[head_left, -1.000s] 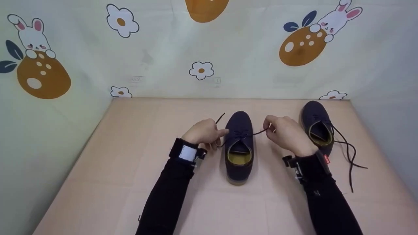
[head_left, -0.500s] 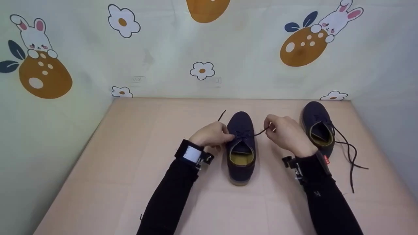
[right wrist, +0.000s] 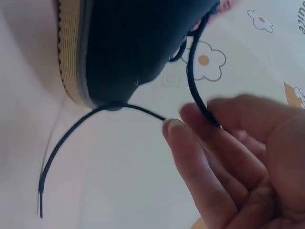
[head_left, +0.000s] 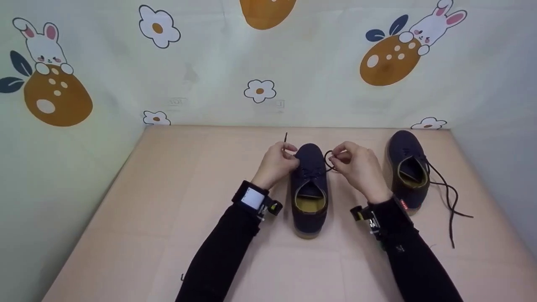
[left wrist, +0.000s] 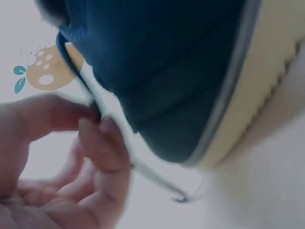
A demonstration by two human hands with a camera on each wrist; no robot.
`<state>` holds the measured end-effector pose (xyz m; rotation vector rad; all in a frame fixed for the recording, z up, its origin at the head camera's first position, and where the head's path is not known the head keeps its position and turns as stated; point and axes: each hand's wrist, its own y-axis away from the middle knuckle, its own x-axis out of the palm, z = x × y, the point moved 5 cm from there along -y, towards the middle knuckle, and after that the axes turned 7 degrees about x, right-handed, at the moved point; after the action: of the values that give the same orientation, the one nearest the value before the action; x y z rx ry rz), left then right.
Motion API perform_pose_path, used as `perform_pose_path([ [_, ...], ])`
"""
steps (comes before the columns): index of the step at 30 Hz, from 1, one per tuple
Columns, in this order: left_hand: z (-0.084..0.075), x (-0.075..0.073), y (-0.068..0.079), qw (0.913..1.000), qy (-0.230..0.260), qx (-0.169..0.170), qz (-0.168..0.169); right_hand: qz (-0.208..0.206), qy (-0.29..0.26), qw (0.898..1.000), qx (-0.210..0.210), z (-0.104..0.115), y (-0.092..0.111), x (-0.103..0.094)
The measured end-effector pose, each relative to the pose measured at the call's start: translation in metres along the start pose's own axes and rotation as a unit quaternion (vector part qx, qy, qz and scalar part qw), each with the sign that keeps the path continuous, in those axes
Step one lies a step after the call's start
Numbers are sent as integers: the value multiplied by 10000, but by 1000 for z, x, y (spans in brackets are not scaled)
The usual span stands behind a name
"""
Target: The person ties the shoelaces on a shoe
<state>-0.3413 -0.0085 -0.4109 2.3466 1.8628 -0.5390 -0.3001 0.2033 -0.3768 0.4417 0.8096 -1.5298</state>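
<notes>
A dark navy lace-up shoe with a yellowish lining stands between my hands, toe pointing away from me. On its left side my left hand pinches a shoelace between thumb and index finger. The lace's free end sticks out beyond the fingers. My right hand is at the shoe's right side, its fingertips pinching a dark lace. A small loop of lace curves beside those fingertips. In the right wrist view a loose lace end trails past the toe.
A matching shoe stands to the right, close behind my right hand. Its untied laces trail onto the light-coloured tabletop. A printed cloth backdrop rises behind and at both sides.
My left hand has moved forward along the shoe toward its toe. My right hand has come left, nearer the shoe, and its lace now bends into a loop instead of running out sideways.
</notes>
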Motion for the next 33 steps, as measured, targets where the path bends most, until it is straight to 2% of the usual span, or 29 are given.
perform_pose_path([
  [2, 1, -1, -2, 9960, 804, -29, -395, -103, -250, 9992, 290, -1, 0, -1],
  [3, 1, -2, -3, 9909, 1232, -87, -532, -124, -377, 9981, 465, -2, -1, -2],
  [6, 4, 0, -4, 9662, 2437, -526, -651, -65, -733, 9928, 948, -8, -1, -5],
  [9, 6, 5, -3, 9296, 3483, -1140, -396, 43, -1008, 9869, 1258, -14, -2, -6],
  [11, 7, 8, -1, 9061, 3965, -1466, -156, 153, -1208, 9825, 1408, -19, -3, -6],
  [13, 7, 11, 0, 8911, 4221, -1665, 66, 252, -1506, 9760, 1554, -23, -3, -5],
  [14, 7, 12, 0, 8894, 4245, -1693, 144, 286, -1645, 9726, 1618, -24, -3, -5],
  [16, 8, 12, 0, 8902, 4219, -1709, 193, 334, -1945, 9650, 1727, -26, -3, -6],
  [18, 8, 12, 0, 8946, 4141, -1674, 116, 335, -2177, 9591, 1775, -26, -3, -6],
  [21, 8, 12, -1, 9080, 3920, -1479, -49, 311, -2392, 9542, 1772, -23, -3, -8],
  [22, 8, 12, -1, 9150, 3778, -1416, -63, 310, -2433, 9532, 1765, -22, -2, -8],
  [24, 7, 12, 0, 9379, 3232, -1263, -3, 306, -2476, 9529, 1725, -19, -2, -9],
  [26, 5, 12, 1, 9602, 2562, -1098, 183, 291, -2461, 9543, 1673, -16, -1, -9],
  [28, 3, 11, 2, 9785, 1818, -882, 413, 263, -2416, 9565, 1616, -14, -1, -10],
  [30, -1, 10, 4, 9894, 1195, -587, 580, 229, -2370, 9583, 1580, -14, -1, -10],
  [33, -5, 7, 5, 9955, 671, -270, 604, 221, -2368, 9576, 1625, -18, -2, -9],
])
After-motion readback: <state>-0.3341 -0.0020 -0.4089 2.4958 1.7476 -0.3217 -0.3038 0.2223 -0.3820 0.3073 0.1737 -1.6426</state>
